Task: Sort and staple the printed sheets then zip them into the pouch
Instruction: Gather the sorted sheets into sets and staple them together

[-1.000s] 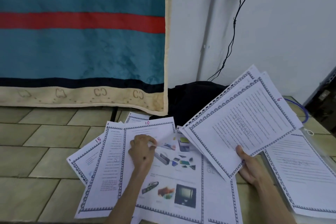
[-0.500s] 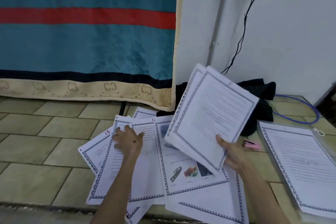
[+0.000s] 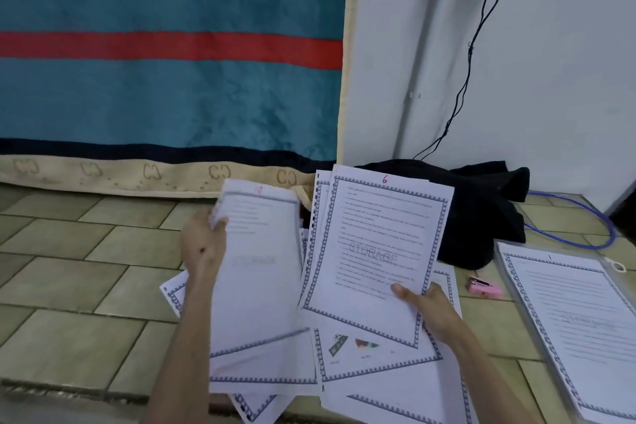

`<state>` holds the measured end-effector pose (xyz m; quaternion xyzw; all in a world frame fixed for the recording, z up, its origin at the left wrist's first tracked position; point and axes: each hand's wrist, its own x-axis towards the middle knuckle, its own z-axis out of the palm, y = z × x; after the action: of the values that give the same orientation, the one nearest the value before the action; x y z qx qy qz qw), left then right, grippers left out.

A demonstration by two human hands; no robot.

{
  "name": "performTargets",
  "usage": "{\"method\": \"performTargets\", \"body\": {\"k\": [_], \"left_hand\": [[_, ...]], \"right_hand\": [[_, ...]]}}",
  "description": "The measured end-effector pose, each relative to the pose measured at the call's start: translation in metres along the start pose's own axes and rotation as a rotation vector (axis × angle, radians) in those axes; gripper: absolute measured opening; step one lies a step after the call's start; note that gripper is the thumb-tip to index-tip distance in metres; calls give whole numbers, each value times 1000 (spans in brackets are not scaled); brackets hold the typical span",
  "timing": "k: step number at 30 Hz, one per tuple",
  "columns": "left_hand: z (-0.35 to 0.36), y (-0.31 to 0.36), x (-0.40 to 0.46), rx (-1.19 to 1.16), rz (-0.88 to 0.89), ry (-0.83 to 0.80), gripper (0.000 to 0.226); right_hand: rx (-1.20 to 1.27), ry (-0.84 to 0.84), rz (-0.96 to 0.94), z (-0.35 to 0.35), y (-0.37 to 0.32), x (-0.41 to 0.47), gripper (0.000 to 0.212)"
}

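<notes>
The left hand [image 3: 203,246] grips a lifted sheet [image 3: 261,272], blurred and marked 10, by its upper left edge at centre frame. The right hand [image 3: 426,308] pinches a small stack [image 3: 373,251] by its lower right corner, thumb on the top page, which is marked 6. Beneath both, loose sheets [image 3: 378,368] lie fanned over the floor tiles [image 3: 69,268] at lower centre.

Sorting looks to be under way and far from finished: pages are not yet in one pile. The pink stapler [image 3: 485,287] lies untouched right of centre. At the lower right edge the clear pouch [image 3: 509,272] lies flat, with a page marked 1 [image 3: 578,320] in or on it; which cannot be told. Stapling and zipping remain.
</notes>
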<state>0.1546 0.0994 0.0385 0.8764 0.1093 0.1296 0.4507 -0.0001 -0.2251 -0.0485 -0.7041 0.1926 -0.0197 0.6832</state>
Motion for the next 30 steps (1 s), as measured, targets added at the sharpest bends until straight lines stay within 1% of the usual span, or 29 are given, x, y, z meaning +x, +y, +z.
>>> {"method": "performTargets", "body": {"k": [2, 3, 4, 6, 7, 9, 10, 14, 15, 16, 19, 20, 21, 22, 23, 25, 26, 28, 30], "left_hand": [[-34, 17, 5, -6, 104, 76, 20], [-52, 27, 6, -55, 136, 94, 20], [-67, 37, 5, -143, 147, 92, 19], [-89, 49, 8, -320, 153, 45, 21], [-92, 49, 12, -351, 160, 25, 22], [-85, 42, 21, -310, 124, -14, 25], [-76, 35, 23, -296, 95, -50, 24], [-28, -2, 14, -350, -10, -286, 17], [-17, -15, 10, -345, -42, -333, 13], [-8, -27, 4, -344, -61, -373, 11], [17, -58, -10, -434, -154, -444, 16], [24, -64, -13, -445, -187, -452, 14], [29, -70, -14, -450, -215, -459, 11], [33, -73, -14, -432, -235, -473, 11], [37, -74, -12, -430, -251, -492, 12], [39, -70, -15, -394, -255, -507, 21], [37, -65, -18, -348, -253, -492, 27], [37, -61, -21, -268, -249, -455, 39], [37, -59, -22, -236, -258, -484, 41]], "right_hand": [[17, -7, 9, 0, 0, 0, 18], [24, -12, 9, 0, 0, 0, 16], [28, -19, 3, -1, 1, 0, 18], [32, -22, 13, -2, 4, 3, 32], [43, -22, 30, -2, 3, 3, 36], [92, -39, 55, -4, 4, 5, 42], [133, -47, 72, -6, 5, 6, 49], [413, -15, 120, -10, 12, 10, 91], [498, -16, 115, -10, 12, 9, 94], [582, -22, 114, -10, 13, 10, 90], [734, 16, 141, -12, 15, 11, 55], [766, 26, 138, -13, 15, 12, 51], [791, 37, 136, -14, 16, 13, 53], [803, 35, 139, -14, 15, 13, 60], [792, 29, 147, -13, 14, 13, 62], [740, 35, 162, -14, 13, 13, 45], [710, 43, 171, -14, 13, 14, 43], [618, 27, 189, -12, 10, 15, 52], [487, 9, 189, -9, 6, 16, 41]]}}
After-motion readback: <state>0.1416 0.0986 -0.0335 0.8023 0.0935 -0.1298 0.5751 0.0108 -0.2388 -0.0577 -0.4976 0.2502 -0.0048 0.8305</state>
